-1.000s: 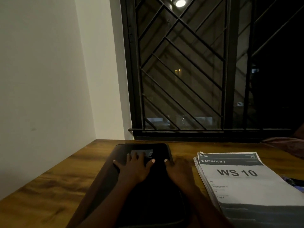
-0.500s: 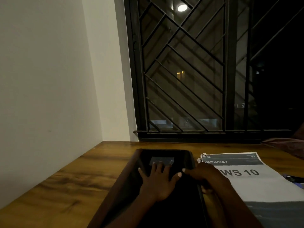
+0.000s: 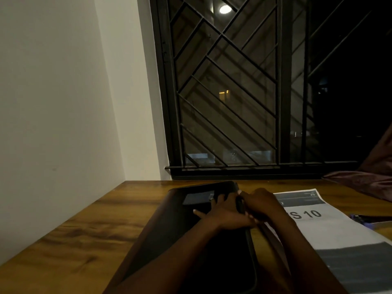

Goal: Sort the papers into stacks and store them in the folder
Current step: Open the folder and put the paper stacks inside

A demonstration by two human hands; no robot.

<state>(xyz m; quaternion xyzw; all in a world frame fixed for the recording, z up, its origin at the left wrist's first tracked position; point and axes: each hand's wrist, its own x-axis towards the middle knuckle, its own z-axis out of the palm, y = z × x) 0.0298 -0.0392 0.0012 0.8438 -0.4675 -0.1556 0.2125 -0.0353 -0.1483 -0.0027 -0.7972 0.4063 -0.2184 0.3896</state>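
**Hands meet at the folder's right edge, papers waiting alongside**

Seen from my remote station: the dark folder lies flat on the wood-grain table, its long axis running away from the person toward the barred window. The left hand rests on the cover with fingers laid out fairly straight, holding nothing and pressing the cover down. The right hand sits just beside it, fingers curled over the folder's right-hand edge in what I read as a grip on that edge; the light is too dim to show whether it has a zip pull or only the rim.

The opening side faces right, toward the papers, and the right hand is the nearer of the two to both. The stack lies just to the right of the folder, roughly parallel to it, with the top sheet printed "WS 10" under a dark header band.

The folder looks matt, smooth and soft-cornered, with a paler rectangular label near its far end. The papers are thin, flat sheets, squared into one pile. I judge the folder not yet opened and no sheet stored.

A maroon cloth and a small dark object sit at the table's right.
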